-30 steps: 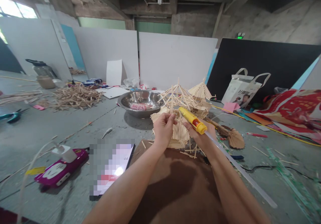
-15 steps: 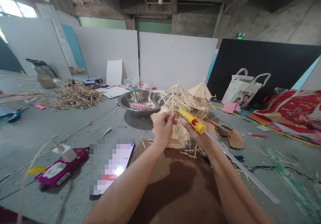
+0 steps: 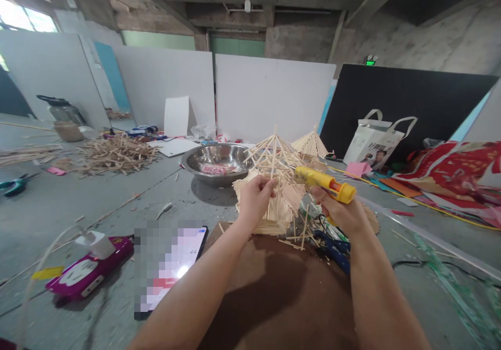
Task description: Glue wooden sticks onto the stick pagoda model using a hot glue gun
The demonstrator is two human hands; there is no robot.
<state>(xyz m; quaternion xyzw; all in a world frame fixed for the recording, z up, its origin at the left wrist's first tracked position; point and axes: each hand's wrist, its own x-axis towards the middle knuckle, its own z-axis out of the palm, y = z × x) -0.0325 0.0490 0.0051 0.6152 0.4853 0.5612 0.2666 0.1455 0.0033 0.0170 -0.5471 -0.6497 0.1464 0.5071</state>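
So the little stick model [image 3: 288,196] sits right in front of the person, at the far edge of a brown board [image 3: 282,287]. It's built from loads of pale thin sticks: slatted panels low down, an open pointed frame up top. The left hand [image 3: 256,196] is in against its near side, thumb and fingers pinched narrow around a thin stick [image 3: 273,168] that stands pretty much upright.

The right hand [image 3: 344,211] has its fingers wrapped round a yellow glue gun [image 3: 324,183], with the nozzle aimed left at the model. It's really close, but I can't tell if the tip touches anything. A long clear glue stick [image 3: 415,224] trails out the back of the gun.

Loose stick bits and blue-handled pliers [image 3: 334,251] lie just under the right hand. Behind the model there's a slatted cone roof [image 3: 312,143], and a metal basin [image 3: 203,178] with something pink and plasticky inside is just to its left.

Further out on the left: a phone [image 3: 183,258] beside the left forearm, a purple power strip [image 3: 92,269] with a white plug [image 3: 97,244] in it, and a messy stick pile [image 3: 117,154]. Off to the right, a white tote bag [image 3: 370,143] leans near a black panel [image 3: 410,99], with crumpled red packaging [image 3: 454,164] beside it.
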